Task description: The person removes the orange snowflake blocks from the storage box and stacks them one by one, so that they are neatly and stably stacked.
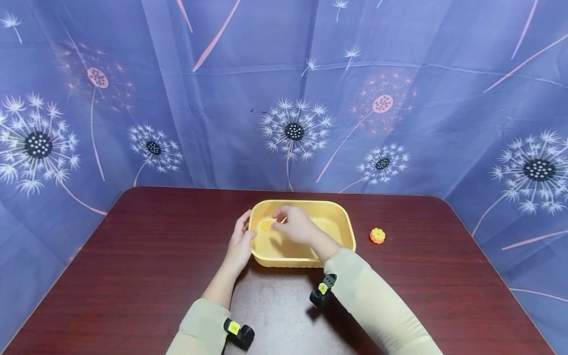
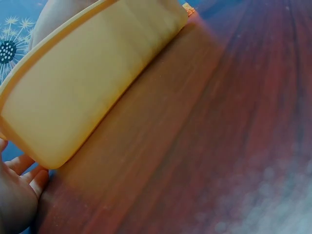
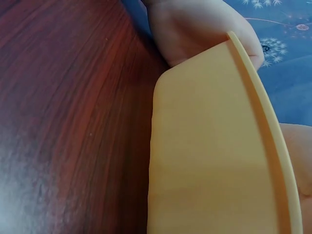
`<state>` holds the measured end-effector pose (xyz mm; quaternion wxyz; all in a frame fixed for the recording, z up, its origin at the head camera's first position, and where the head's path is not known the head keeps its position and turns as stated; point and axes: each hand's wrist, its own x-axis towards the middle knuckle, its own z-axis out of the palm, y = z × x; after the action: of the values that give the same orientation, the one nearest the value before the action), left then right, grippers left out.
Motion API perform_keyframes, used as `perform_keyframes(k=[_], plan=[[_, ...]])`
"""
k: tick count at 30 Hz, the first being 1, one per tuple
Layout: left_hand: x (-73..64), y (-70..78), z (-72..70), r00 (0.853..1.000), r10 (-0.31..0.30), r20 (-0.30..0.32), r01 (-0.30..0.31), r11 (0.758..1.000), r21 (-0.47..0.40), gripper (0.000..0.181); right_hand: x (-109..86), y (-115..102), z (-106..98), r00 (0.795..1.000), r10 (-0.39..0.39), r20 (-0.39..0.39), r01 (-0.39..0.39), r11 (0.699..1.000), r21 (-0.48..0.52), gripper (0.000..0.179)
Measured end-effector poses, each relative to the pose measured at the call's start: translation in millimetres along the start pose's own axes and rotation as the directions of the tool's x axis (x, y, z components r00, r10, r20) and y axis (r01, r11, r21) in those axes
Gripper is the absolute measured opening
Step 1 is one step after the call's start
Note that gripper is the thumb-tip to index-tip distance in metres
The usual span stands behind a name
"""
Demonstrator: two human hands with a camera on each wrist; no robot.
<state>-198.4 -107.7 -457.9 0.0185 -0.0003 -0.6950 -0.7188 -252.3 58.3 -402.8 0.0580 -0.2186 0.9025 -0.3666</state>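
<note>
A yellow plastic basin [image 1: 306, 262] sits toward the back of the table. My left hand [image 1: 239, 246] holds its left end, thumb at the rim and fingers along the outer wall; in the left wrist view, fingertips [image 2: 39, 179] show by the basin's lower corner. My right hand [image 1: 295, 224] reaches over the near rim into the basin, thumb and index finger bent with a gap between them. Just left of those fingertips, an orange patch [image 1: 266, 225] shows inside the basin, its kind unclear. In the right wrist view, the basin's outer wall [image 3: 209, 146] hides the right hand's fingers.
To the right of the basin lies a small round orange-and-yellow piece [image 1: 377, 236] with a scalloped edge. The dark red wooden table [image 1: 146, 276] meets a blue dandelion-print curtain [image 1: 230, 123] along its back and sides.
</note>
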Motion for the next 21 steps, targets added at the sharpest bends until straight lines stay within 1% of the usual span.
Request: perform_keyframes(k=[5, 14, 21], plan=[[0.2, 0.3, -0.2, 1.000, 0.000, 0.010, 0.000, 1.000, -0.020, 0.060, 4.9, -1.3, 5.4, 1.000, 0.009, -0.006, -0.009, 1.000, 0.004, 0.024], [1.1, -0.6, 0.0, 1.000, 0.000, 0.011, 0.000, 1.000, -0.004, 0.061, 7.1, -4.8, 8.7, 1.000, 0.018, 0.000, -0.018, 1.000, 0.016, 0.023], [1.0, -1.2, 0.2, 1.000, 0.010, 0.006, -0.010, 1.000, 0.002, 0.061, 9.6, -2.7, 12.2, 1.000, 0.015, -0.005, -0.015, 1.000, 0.008, 0.022]])
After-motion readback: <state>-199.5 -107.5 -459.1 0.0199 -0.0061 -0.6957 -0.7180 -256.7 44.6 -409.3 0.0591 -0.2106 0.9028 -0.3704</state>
